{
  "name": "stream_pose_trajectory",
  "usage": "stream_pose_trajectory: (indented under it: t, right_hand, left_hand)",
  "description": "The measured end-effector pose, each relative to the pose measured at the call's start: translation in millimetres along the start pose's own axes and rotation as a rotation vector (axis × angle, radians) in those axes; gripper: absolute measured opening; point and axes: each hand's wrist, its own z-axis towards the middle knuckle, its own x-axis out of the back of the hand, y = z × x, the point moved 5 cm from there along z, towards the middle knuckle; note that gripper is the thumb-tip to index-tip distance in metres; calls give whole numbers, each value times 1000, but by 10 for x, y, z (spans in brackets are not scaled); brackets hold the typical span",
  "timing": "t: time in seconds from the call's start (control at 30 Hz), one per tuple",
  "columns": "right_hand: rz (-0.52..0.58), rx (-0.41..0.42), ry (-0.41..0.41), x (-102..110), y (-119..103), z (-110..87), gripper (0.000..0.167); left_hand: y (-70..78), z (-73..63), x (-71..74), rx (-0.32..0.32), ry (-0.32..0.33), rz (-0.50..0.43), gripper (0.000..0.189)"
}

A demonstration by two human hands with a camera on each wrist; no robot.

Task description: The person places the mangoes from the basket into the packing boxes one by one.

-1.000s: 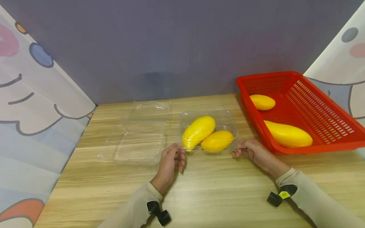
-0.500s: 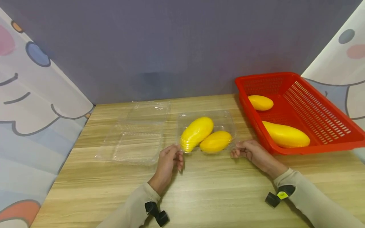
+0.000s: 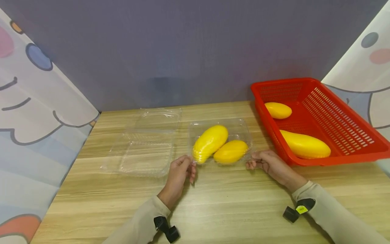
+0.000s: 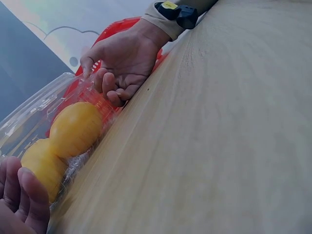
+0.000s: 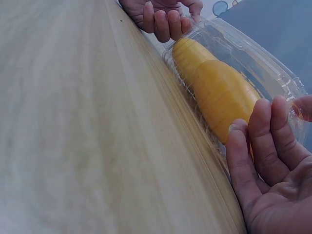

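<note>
A clear plastic clamshell box [image 3: 238, 127] stands on the wooden table with its lid down. Inside lie two yellow mangoes, a larger one [image 3: 211, 142] slanting at the left and a smaller one [image 3: 231, 151] beside it. At the box's near left corner, my left hand [image 3: 179, 173] pinches the rim between thumb and forefinger. My right hand [image 3: 271, 166] grips the near right corner the same way, its other fingers loosely curled in the left wrist view. Whether the lid's edge is fully snapped cannot be seen.
Left of the box, a second clear clamshell [image 3: 147, 156] lies unfolded on the table [image 3: 213, 210]. A red plastic basket [image 3: 341, 159] at the right holds a small mango [image 3: 278, 110] and a larger mango [image 3: 304, 145]. A grey wall [image 3: 182, 51] stands behind.
The head view has shifted slightly, so everything sits a little further left. Both hands keep their hold on the box corners, and the mangoes stay in place inside.
</note>
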Motion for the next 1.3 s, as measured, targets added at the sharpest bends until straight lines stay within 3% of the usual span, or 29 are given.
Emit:
stream_pose_trajectory:
  t: [0.9,1.3]
  right_hand:
    - [-5,21,-10,-6,-4,0,34]
    - [-17,29,-14,-5,-8,-2,33]
  left_hand:
    - [-22,11,2,27,15,11,20]
    - [-17,13,-16,10,-48,53,31]
